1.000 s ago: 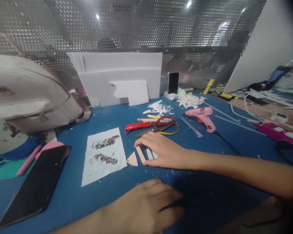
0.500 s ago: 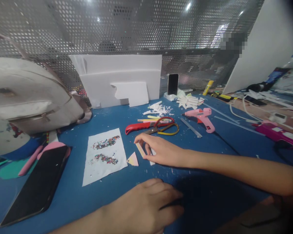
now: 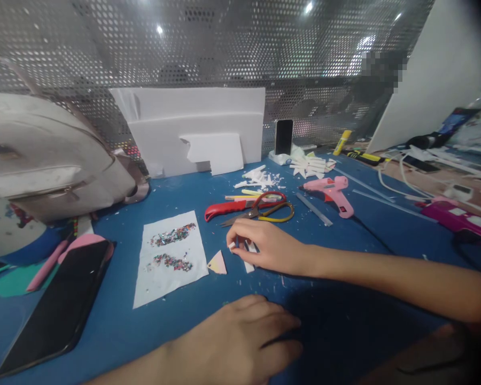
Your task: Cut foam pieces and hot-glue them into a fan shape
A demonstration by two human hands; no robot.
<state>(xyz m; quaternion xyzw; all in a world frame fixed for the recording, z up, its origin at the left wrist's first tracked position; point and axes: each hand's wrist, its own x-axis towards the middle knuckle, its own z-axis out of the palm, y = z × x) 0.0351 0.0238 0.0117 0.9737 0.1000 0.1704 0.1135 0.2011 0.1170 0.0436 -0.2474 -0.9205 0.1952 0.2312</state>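
My right hand (image 3: 264,241) pinches a small pale strip (image 3: 232,246), seen nearly end-on between thumb and fingertips. Under the palm lies a white strip (image 3: 249,266), partly covered by the hand. Just left of the fingers is a pink and yellow triangular piece (image 3: 217,263) with a dark dot at one corner. Flat on the blue table near the front, my left hand (image 3: 240,337) rests palm down with nothing visible in it, its fingers loosely apart. Scissors (image 3: 260,213) with red and yellow handles lie just beyond my right hand, by a red-handled cutter (image 3: 224,209).
White paper (image 3: 172,289) bearing two rows of glittery bits lies left. A pink glue gun (image 3: 332,191) and a clear glue stick (image 3: 314,209) are at right. A black phone (image 3: 60,305) and a backpack (image 3: 60,149) stand left; white scraps (image 3: 258,177) lie behind.
My right hand's fingers have closed in, and the strip they hold has turned from lengthwise to nearly end-on. My left hand has stayed in place.
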